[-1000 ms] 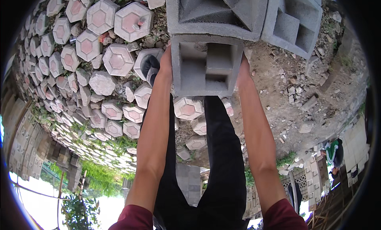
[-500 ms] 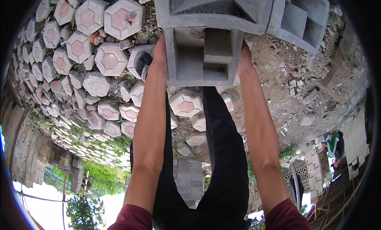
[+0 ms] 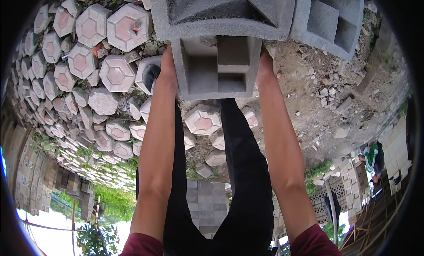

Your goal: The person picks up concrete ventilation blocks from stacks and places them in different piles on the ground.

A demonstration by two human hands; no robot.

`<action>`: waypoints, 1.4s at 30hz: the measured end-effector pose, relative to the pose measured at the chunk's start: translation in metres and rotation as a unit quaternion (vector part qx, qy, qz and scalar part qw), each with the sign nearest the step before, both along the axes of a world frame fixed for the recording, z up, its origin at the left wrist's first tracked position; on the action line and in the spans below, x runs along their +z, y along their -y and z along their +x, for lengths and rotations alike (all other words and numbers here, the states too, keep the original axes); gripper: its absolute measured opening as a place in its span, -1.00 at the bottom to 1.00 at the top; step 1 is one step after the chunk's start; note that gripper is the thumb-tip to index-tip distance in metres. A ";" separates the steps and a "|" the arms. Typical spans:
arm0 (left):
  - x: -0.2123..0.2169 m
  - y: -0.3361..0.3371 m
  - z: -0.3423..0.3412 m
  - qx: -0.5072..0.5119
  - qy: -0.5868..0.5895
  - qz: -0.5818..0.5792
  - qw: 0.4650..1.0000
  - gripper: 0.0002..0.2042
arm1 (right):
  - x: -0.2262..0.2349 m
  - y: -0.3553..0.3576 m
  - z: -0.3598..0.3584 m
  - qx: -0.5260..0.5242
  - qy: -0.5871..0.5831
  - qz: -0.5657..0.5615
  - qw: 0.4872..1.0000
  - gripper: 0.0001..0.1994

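A grey concrete ventilation block with square and triangular-looking recesses is between my two hands. My left hand presses along its left side, and my right hand along its right side. Most fingers are hidden behind the block's sides, but both hands grip it. A larger-looking grey concrete block with slanted recesses sits directly beyond, its near edge meeting the held block's top edge in the view. To the right of that stands another recessed concrete block.
Hexagonal pavers with pinkish centres cover the ground at left. Broken rubble lies on bare soil at right. My shoe is near my left wrist. Another person in green is far right, near stacked blocks.
The view has shifted, so the pavers and far blocks appear further left and slightly lower. My arms and the held block also appear a little further left; both hands keep their grip.
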State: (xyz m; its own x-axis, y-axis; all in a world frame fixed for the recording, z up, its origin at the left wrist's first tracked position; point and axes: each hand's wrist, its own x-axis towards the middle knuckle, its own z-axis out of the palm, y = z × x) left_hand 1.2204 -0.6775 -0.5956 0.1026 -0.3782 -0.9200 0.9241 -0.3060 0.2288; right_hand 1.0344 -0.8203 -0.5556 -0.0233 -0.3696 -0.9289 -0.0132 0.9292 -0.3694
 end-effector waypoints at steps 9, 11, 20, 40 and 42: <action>0.008 0.002 0.008 -0.035 0.009 -0.022 0.999 -0.57 | -0.019 0.008 -0.010 0.168 -0.128 -0.052 0.976 -0.51; 0.026 0.009 0.013 -0.024 0.027 -0.016 0.999 -0.58 | -0.015 0.008 -0.012 0.172 -0.149 -0.071 0.971 -0.50; 0.249 -0.016 0.006 -0.142 0.077 -0.009 0.987 -0.48 | 0.156 -0.027 -0.047 0.168 -0.016 -0.148 0.975 -0.65; 0.591 0.051 -0.031 -0.464 0.190 -0.265 0.824 -0.59 | 0.554 -0.073 -0.089 0.003 -0.094 -0.301 0.949 -0.62; 0.608 0.044 -0.023 -0.513 0.148 -0.303 0.789 -0.59 | 0.555 -0.098 -0.094 -0.065 -0.097 -0.324 0.939 -0.58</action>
State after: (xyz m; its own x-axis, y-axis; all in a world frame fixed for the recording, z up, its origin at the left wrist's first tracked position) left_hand 1.1969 -0.7215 0.0121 -0.3668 -0.7633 -0.5318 0.1394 -0.6102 0.7799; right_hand 0.9406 -0.7224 -0.0011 -0.2532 -0.8375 -0.4842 -0.0399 0.5092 -0.8597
